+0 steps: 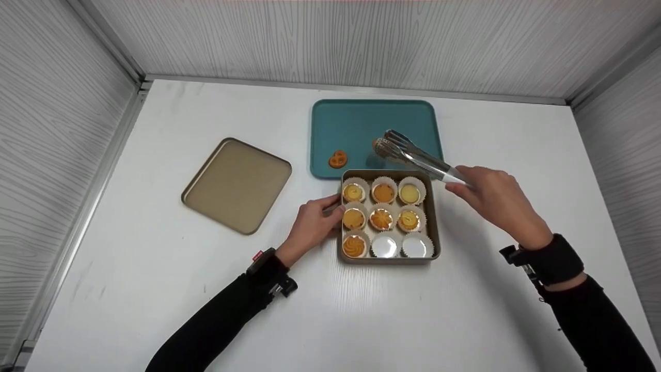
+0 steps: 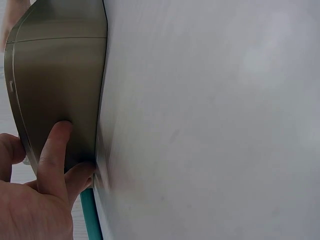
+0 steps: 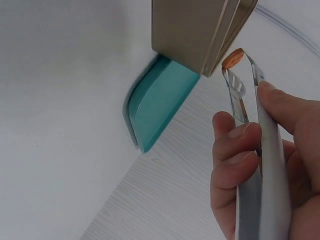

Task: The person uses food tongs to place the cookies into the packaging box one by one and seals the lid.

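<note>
My right hand (image 1: 498, 201) grips metal tongs (image 1: 431, 166) above the teal tray. The tongs' tips pinch a small brown cookie (image 3: 233, 58), which shows clearly in the right wrist view. A gold square tin (image 1: 388, 261) stands in front of the tray, lined with rows of white paper cups. Several cups hold yellow or orange-brown cookies, such as a swirled one (image 1: 354, 246); two front cups (image 1: 385, 246) show just their pale insides. At the tin's left side, my left hand (image 1: 315, 223) holds the wall, thumb at the rim and fingers (image 2: 60, 142) against the outside.
The teal tray (image 1: 351, 116) lies behind the tin, bearing a pretzel-shaped cookie (image 1: 338, 159) near its front edge. To the left lies a gold square lid (image 1: 237, 186). Pale wood-grain panels (image 1: 330, 41) border the white table at the back and sides.
</note>
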